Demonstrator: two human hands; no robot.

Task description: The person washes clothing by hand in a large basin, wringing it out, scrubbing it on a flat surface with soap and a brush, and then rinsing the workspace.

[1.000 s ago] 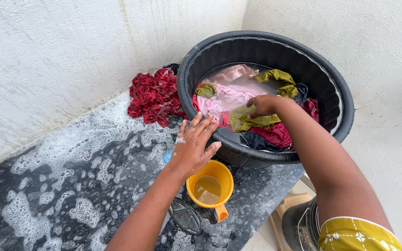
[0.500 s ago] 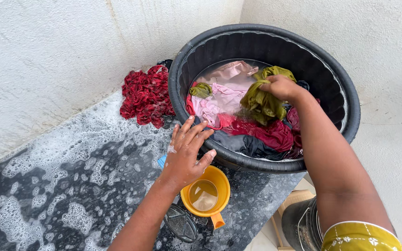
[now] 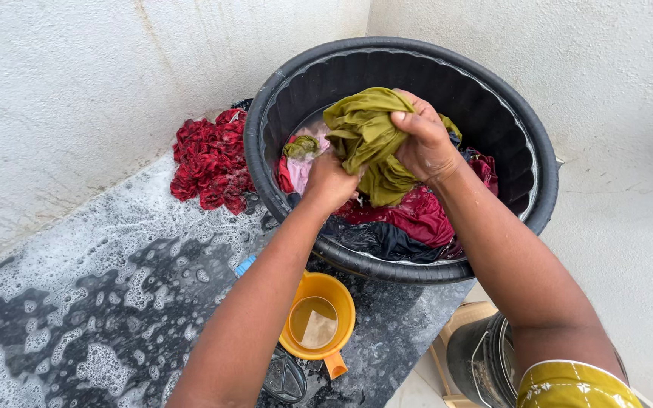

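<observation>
A soapy dark stone slab (image 3: 100, 302) ran along the white wall, bearing a black tub (image 3: 527, 136) of soaking clothes. Both hands gripped an olive-green garment (image 3: 368, 136) above the water: the right hand (image 3: 426, 140) clenched its top, the left hand (image 3: 330, 181) its lower folds (fingers hidden). A yellow mug (image 3: 317, 321) stood nearby.

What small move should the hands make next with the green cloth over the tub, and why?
Probably twist and squeeze it. Both the left hand and the right hand grip the green cloth, bunched and lifted above the water in the black tub, so wringing there would let the drips fall back in.
</observation>
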